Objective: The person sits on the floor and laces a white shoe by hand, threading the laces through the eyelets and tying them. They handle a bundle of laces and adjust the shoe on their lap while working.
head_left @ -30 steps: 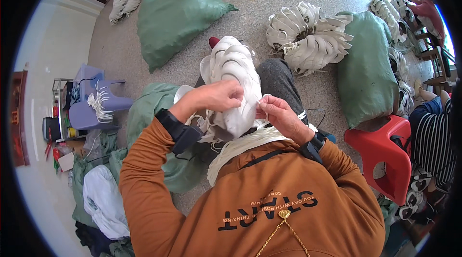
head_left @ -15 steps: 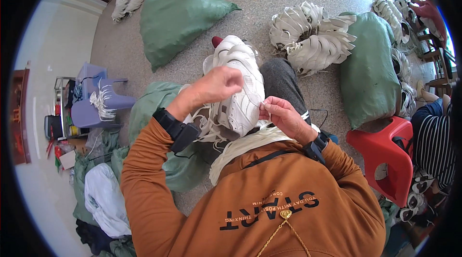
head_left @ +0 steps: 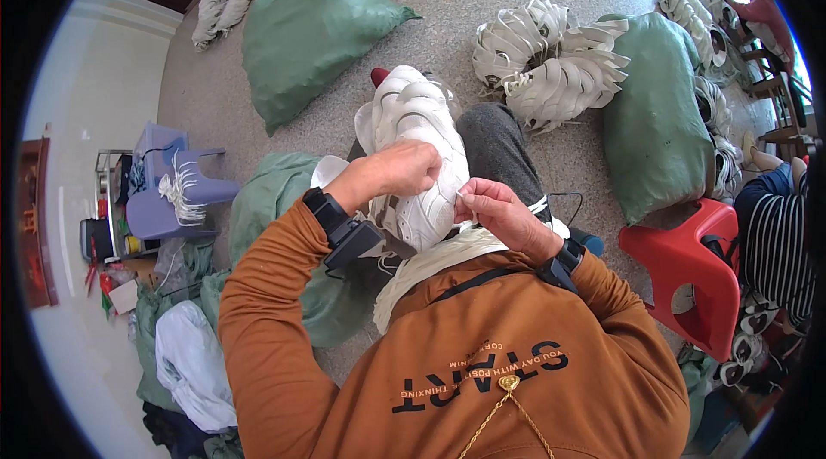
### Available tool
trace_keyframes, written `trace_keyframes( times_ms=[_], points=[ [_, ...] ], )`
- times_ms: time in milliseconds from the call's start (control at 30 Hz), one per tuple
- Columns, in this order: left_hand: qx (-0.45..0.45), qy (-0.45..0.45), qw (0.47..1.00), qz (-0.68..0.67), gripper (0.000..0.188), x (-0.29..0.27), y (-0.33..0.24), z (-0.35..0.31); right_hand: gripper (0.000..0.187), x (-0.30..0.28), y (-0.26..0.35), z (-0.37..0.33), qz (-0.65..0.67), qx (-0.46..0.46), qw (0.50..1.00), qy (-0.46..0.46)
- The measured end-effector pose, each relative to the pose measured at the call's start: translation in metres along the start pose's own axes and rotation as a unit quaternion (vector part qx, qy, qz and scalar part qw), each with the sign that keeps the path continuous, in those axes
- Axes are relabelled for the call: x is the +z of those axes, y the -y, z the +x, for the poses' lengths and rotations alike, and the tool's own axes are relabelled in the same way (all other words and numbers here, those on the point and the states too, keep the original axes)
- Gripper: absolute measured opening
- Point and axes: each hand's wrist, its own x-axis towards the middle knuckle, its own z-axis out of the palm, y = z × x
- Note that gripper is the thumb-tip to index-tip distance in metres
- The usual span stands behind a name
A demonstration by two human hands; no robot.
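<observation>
A white shoe upper (head_left: 428,216) lies over my lap, its toe end toward me, at the near end of a row of nested white uppers (head_left: 404,102). My left hand (head_left: 411,168) is closed above it with the fingers curled in; what they hold is hidden. Beside the upper's right edge, my right hand (head_left: 495,211) pinches thumb and forefinger together. Something small and white shows at those fingertips, a lace end or the upper's edge; I cannot tell which. A bundle of white shoelaces (head_left: 397,291) lies across my lap, against my brown top.
Green sacks (head_left: 314,42) stand ahead, and another green sack (head_left: 651,119) at right. Rings of white uppers (head_left: 564,93) lie on the floor. A purple stool (head_left: 155,214) with laces on it is at left, a red stool (head_left: 688,261) at right. Another person in stripes (head_left: 774,235) sits at far right.
My left hand has come down closer to the shoe upper and its fingers are more tightly curled. My right hand has shifted slightly left and stays pinched by the upper's edge.
</observation>
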Motion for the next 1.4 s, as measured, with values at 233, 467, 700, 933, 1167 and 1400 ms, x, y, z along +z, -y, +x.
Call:
trace_keyframes(
  times_ms=[233, 467, 700, 933, 1167, 1400],
  points=[
    [0.115, -0.041, 0.972, -0.2, 0.01, -0.007, 0.022, -0.027, 0.011, 0.0, 0.005, 0.001, 0.005, 0.001, 1.0, -0.005],
    [-0.042, -0.013, 0.908, -0.416, 0.009, -0.026, 0.006, -0.043, 0.012, 0.001, 0.0, 0.002, 0.016, 0.003, 1.0, -0.004],
    [-0.001, -0.099, 0.9, -0.424, 0.01, -0.02, 0.002, -0.048, 0.011, 0.0, 0.003, 0.001, 0.022, 0.012, 1.0, 0.004],
    [0.045, -0.172, 0.97, -0.163, 0.01, -0.024, 0.005, -0.037, 0.012, 0.011, 0.009, 0.003, -0.048, -0.003, 0.999, 0.006],
    [0.088, -0.162, 0.983, 0.012, 0.022, -0.037, 0.01, -0.041, 0.013, 0.028, 0.014, 0.015, -0.12, -0.002, 0.993, 0.019],
    [-0.023, -0.234, 0.962, -0.137, 0.04, 0.015, 0.053, -0.085, 0.012, 0.019, 0.006, 0.011, -0.093, -0.02, 0.995, -0.02]
  ],
)
